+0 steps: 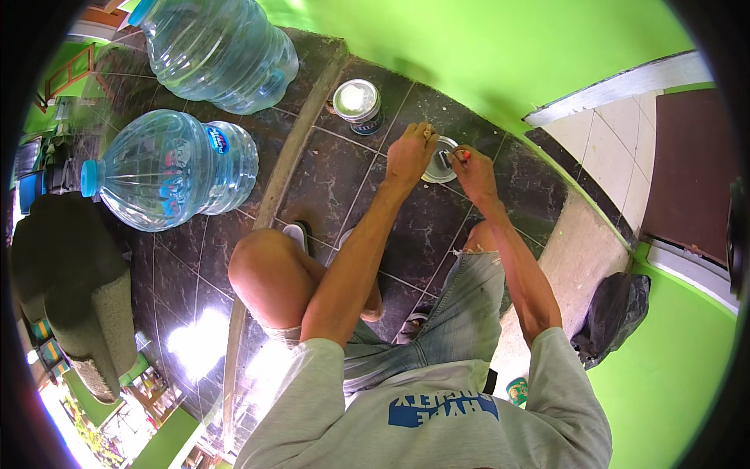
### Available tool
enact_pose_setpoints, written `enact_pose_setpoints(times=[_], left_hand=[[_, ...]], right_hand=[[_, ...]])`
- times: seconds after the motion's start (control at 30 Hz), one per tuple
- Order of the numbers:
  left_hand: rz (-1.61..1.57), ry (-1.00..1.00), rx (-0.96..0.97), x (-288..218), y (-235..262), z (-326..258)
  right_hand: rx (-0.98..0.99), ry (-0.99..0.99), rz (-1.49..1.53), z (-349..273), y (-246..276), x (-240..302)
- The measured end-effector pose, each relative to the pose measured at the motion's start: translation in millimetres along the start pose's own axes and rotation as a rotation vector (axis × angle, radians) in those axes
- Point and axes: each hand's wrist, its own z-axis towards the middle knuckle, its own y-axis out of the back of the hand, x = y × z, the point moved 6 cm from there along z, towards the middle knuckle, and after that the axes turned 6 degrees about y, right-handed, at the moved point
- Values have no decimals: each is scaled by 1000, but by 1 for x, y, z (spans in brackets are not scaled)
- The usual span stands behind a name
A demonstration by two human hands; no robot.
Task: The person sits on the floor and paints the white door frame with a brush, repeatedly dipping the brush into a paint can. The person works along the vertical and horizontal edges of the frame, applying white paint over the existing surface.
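Note:
I crouch over a dark tiled floor. A small round metal can (438, 160) stands on the tiles in front of me. My left hand (412, 153) rests on its left rim and steadies it. My right hand (472, 170) holds a small tool with a red-orange handle (462, 155), its metal end lying at the can's lid. A second, larger can with a shiny lid (356, 102) stands apart to the left, untouched.
Two big clear water jugs with blue caps (173, 168) (218, 48) lie on the floor at left. A grey concrete block (74, 289) sits at far left. A black plastic bag (613, 313) lies by the green wall (469, 47) at right.

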Motion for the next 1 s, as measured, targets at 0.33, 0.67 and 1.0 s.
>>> enact_pose_setpoints(times=[0.33,0.67,1.0], left_hand=[[-36,-4,-26,-4,4,-2],[-14,23,-39,-3,2,-3],[-65,42,-51,-5,4,-2]], right_hand=[[26,12,-61,0,-11,-9],[-42,-10,52,-5,22,28],[-84,94,104,-8,37,41]])
